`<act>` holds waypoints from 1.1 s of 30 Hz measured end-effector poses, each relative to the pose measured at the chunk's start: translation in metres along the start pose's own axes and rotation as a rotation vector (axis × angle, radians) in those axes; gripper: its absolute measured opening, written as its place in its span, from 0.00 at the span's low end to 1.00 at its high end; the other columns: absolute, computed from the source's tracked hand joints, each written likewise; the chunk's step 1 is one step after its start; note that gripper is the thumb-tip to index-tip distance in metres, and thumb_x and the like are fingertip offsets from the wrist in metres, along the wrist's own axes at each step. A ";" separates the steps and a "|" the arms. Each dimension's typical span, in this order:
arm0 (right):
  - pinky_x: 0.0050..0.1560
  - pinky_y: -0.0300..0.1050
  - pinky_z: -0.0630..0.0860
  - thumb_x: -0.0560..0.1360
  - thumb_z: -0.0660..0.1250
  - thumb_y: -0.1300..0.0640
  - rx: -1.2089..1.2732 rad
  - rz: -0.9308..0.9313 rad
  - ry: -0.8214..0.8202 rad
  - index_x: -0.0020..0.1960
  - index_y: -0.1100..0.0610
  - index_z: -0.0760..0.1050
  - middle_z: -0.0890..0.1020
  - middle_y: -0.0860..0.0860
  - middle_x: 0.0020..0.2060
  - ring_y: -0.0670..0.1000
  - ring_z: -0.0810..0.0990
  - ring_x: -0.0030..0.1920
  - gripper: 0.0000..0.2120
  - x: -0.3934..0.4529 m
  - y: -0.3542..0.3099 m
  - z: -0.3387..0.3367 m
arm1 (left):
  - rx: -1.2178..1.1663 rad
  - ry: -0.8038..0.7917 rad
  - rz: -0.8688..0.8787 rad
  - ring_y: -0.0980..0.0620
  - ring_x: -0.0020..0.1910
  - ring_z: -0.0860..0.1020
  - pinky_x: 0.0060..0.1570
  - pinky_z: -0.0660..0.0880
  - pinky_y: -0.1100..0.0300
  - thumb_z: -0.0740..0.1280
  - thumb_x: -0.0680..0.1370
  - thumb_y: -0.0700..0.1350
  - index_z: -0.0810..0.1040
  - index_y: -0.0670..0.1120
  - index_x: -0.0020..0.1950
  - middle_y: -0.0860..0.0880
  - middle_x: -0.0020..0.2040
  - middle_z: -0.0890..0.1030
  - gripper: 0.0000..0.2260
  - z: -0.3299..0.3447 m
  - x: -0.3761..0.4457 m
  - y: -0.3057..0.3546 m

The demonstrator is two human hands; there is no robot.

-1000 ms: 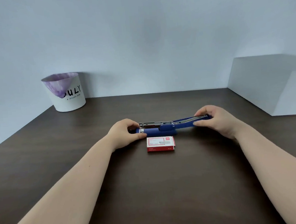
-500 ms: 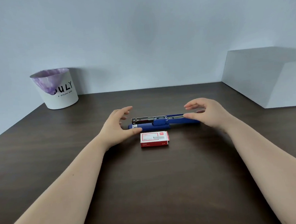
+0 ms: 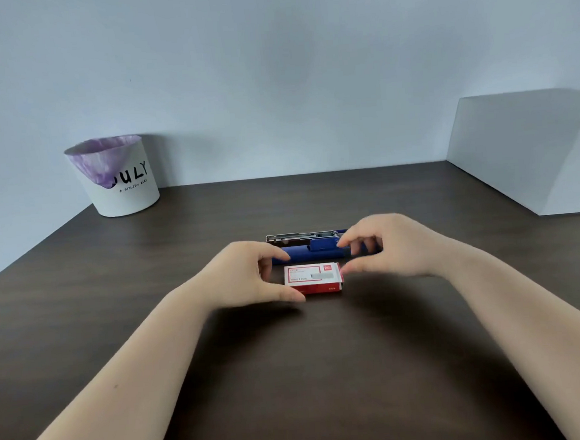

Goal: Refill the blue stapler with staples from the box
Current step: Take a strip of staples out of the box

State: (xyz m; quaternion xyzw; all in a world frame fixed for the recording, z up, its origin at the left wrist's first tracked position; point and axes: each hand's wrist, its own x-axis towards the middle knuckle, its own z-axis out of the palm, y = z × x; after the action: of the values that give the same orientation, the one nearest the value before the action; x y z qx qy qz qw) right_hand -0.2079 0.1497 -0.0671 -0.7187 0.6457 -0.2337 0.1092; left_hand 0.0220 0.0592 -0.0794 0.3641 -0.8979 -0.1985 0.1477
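The blue stapler lies flat on the dark table, swung open, its metal staple channel showing along the far side. Just in front of it sits the red and white staple box, closed. My left hand is at the box's left end, fingers curved and apart, thumb near the front left corner. My right hand hovers at the box's right end, fingers spread, thumb tip close to the right edge. Whether either hand touches the box is unclear. The right hand hides the stapler's right end.
A white bin with a purple liner stands at the back left of the dark wooden table. A white box-like block sits at the back right. A pale wall runs behind.
Both hands let go of the opened stapler and moved toward me and inward, ending at the two ends of the staple box. The stapler stays lying open.
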 end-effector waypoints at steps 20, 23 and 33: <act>0.38 0.21 0.70 0.66 0.75 0.48 0.111 0.017 -0.114 0.57 0.47 0.80 0.80 0.36 0.42 0.29 0.76 0.38 0.20 0.000 -0.007 0.009 | -0.209 0.120 0.084 0.59 0.41 0.82 0.46 0.80 0.61 0.79 0.62 0.50 0.82 0.54 0.48 0.57 0.44 0.84 0.16 0.006 0.003 0.003; 0.39 0.20 0.70 0.66 0.75 0.48 0.094 0.011 -0.082 0.57 0.47 0.80 0.81 0.36 0.43 0.29 0.77 0.38 0.20 -0.001 -0.006 0.007 | -0.281 0.137 0.090 0.58 0.42 0.84 0.50 0.81 0.58 0.79 0.62 0.48 0.82 0.53 0.47 0.55 0.43 0.86 0.15 0.004 0.003 0.003; 0.36 0.27 0.71 0.65 0.76 0.52 0.001 0.065 -0.037 0.51 0.50 0.79 0.80 0.44 0.36 0.45 0.77 0.36 0.15 -0.005 0.007 -0.003 | -0.317 0.167 0.109 0.58 0.44 0.84 0.52 0.80 0.58 0.79 0.63 0.47 0.82 0.52 0.46 0.56 0.45 0.86 0.14 -0.014 -0.003 0.002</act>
State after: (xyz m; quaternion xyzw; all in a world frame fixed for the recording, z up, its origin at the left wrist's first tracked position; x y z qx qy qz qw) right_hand -0.2160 0.1542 -0.0690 -0.7015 0.6665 -0.2168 0.1292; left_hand 0.0285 0.0591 -0.0669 0.3023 -0.8583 -0.2984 0.2880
